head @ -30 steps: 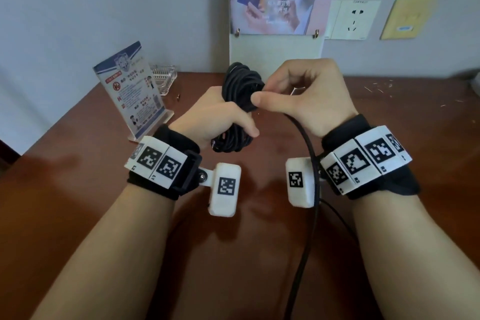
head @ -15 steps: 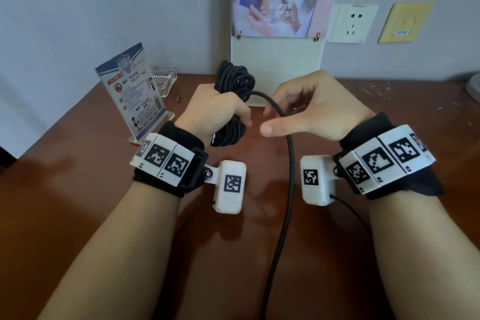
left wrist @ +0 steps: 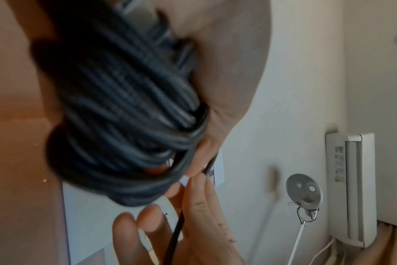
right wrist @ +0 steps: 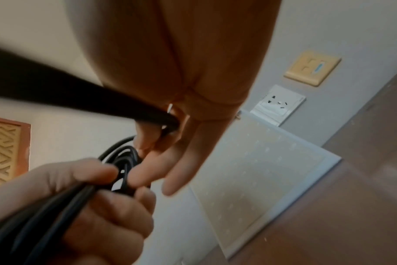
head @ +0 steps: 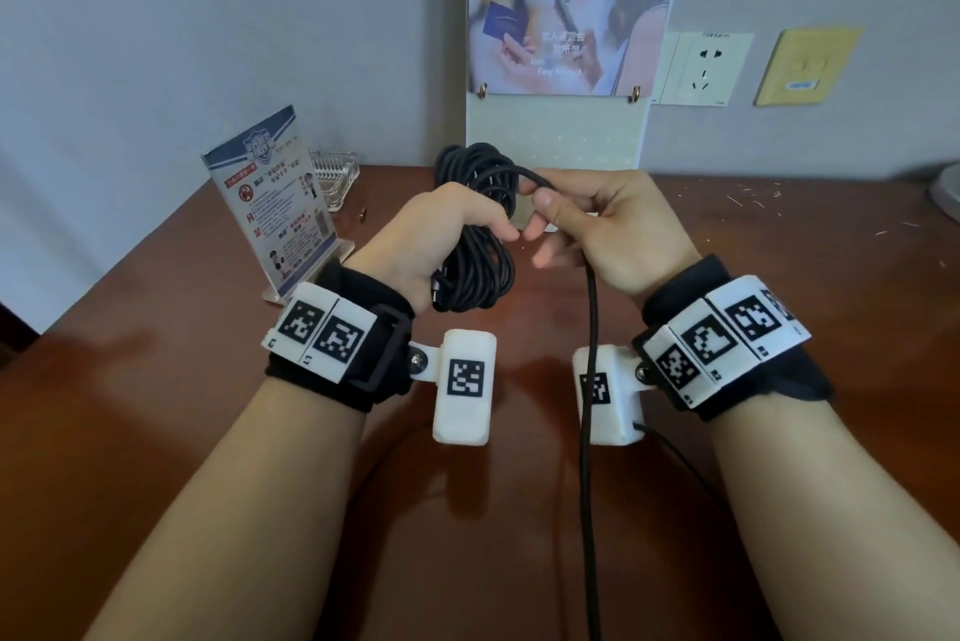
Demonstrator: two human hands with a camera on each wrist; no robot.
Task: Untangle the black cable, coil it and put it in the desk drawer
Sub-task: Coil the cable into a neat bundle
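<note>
The black cable (head: 475, 245) is wound into a bundle of several loops, held upright above the brown desk (head: 156, 406). My left hand (head: 441, 229) grips the bundle round its middle; the loops fill the left wrist view (left wrist: 125, 116). My right hand (head: 587, 219) pinches the loose strand between thumb and forefinger, just right of the bundle's top. From there the free strand (head: 589, 432) hangs straight down past my right wrist and out of the frame's bottom. The right wrist view shows the strand (right wrist: 79, 96) running into my pinching fingers (right wrist: 147, 136). No drawer is in view.
A standing info card (head: 270, 203) and a glass ashtray (head: 335, 175) are at the desk's back left. A picture stand (head: 561, 68) leans on the wall behind my hands. A wall socket (head: 701, 68) and a yellow plate (head: 805, 68) sit to the right.
My right hand has taken hold of the loose strand and carried it up to the top of the bundle, laying a new loop. The left hand has kept its grip.
</note>
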